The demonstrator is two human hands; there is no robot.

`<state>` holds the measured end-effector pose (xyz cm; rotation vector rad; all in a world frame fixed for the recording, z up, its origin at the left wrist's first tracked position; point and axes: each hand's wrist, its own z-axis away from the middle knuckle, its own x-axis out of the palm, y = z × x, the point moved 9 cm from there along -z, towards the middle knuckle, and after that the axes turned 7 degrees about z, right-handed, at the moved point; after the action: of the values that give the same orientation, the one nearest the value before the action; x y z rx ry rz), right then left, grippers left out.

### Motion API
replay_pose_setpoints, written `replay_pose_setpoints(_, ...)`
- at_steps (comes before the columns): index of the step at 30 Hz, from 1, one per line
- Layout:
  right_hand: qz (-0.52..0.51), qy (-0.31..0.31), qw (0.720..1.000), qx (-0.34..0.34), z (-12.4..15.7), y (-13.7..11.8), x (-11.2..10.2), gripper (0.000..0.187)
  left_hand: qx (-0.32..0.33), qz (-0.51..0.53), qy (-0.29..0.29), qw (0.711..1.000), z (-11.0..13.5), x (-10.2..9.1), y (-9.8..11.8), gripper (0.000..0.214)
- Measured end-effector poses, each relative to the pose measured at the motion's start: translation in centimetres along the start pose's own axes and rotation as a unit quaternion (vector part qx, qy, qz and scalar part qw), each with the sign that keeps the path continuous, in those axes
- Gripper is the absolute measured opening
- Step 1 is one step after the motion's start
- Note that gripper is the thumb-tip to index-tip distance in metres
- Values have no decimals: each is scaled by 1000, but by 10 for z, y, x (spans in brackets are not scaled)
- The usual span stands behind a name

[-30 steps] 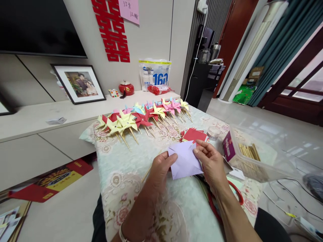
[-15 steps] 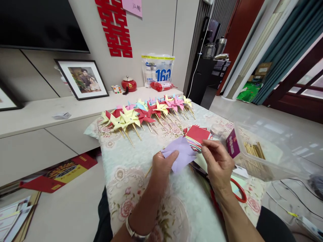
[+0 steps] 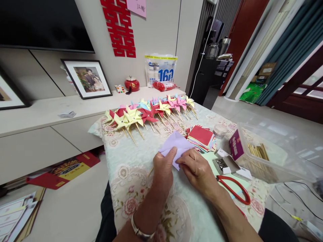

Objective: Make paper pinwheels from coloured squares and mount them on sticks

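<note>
A sheet of purple paper (image 3: 174,142) is held up above the tablecloth. My left hand (image 3: 163,166) grips it, thumb pressed on top, and a thin wooden stick (image 3: 150,171) pokes out beneath that hand. With fingers pinched together, my right hand (image 3: 195,166) is at the paper's lower right edge. Scissors with red handles (image 3: 246,196) lie partly under my right forearm. Beyond the paper is a stack of coloured paper squares (image 3: 201,135), red on top. A small open box (image 3: 223,164) of metal pieces sits right of my right hand.
Several finished paper pinwheels (image 3: 148,116) on sticks lie along the table's far side. At the right stands a clear plastic bin (image 3: 275,169) holding wooden sticks (image 3: 259,152). A small round tub (image 3: 220,130) is beside the paper stack. A white cabinet (image 3: 83,106) borders the table.
My right hand has moved left and down from beside the paper to pinch its lower edge. The small box and more of the scissors now show. The view has shifted slightly.
</note>
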<state>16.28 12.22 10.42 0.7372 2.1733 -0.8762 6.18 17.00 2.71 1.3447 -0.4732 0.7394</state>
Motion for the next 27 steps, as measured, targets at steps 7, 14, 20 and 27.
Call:
replay_pose_setpoints(7, -41, -1, 998, 41, 1, 6, -1, 13, -7, -5, -20, 1000, 4, 6, 0, 29)
replay_pose_setpoints(14, -95, 2, 990, 108, 0, 21, -2, 13, -26, -34, -21, 999, 7, 8, -1, 17)
replay_pose_setpoints(20, -118, 8, 977, 180, 3, 34, -3, 14, -40, -48, 0, 998, 6, 3, -6, 19)
replay_pose_setpoints(27, -161, 26, 957, 241, 6, 43, -5, 17, -32, -62, -23, 997, 8, 7, -9, 16)
